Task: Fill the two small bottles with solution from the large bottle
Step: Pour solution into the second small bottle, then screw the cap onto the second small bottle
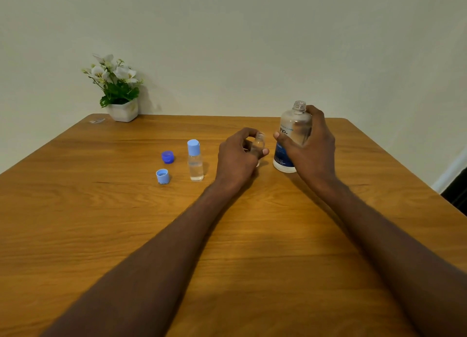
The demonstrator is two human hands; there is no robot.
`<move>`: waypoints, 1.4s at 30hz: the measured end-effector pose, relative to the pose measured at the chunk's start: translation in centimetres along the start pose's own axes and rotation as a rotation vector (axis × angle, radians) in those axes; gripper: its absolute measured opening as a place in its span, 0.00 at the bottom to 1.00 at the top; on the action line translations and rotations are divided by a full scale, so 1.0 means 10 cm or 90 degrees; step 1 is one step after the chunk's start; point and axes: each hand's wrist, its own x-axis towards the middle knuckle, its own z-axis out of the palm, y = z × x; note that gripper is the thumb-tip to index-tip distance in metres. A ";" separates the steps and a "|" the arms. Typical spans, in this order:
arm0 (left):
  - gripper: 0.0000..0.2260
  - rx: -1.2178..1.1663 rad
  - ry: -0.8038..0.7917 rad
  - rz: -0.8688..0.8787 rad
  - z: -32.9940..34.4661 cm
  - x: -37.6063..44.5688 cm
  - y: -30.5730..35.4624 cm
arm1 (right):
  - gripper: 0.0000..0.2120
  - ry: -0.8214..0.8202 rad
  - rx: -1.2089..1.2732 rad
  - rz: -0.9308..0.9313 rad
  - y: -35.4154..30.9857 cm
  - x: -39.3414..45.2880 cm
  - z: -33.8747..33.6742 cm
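Both hands closed — left hand [237,157] on small open bottle [258,144], right hand [309,144] on large bottle [293,132].

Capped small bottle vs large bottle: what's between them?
In the head view, the left hand holding the open small bottle lies between the capped small bottle and the large bottle.

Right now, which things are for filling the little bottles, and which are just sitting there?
For the job: large bottle in right hand; open small bottle in left hand; capped small bottle; dark blue cap; light blue cap.

Just sitting: flower pot; small clear scrap.
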 end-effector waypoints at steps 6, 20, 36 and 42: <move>0.17 -0.009 -0.001 -0.005 0.00 0.00 -0.01 | 0.45 -0.029 0.031 0.014 0.05 -0.04 0.01; 0.16 -0.063 0.044 0.040 0.00 -0.12 0.07 | 0.17 0.223 -0.101 -0.125 -0.05 -0.13 -0.14; 0.10 -0.057 0.172 0.116 -1.29 -0.66 0.33 | 0.07 -0.051 0.105 -0.218 -1.02 -0.75 0.07; 0.08 0.025 0.202 0.067 -1.94 -0.81 0.05 | 0.14 -0.289 0.023 -0.221 -1.36 -1.02 0.58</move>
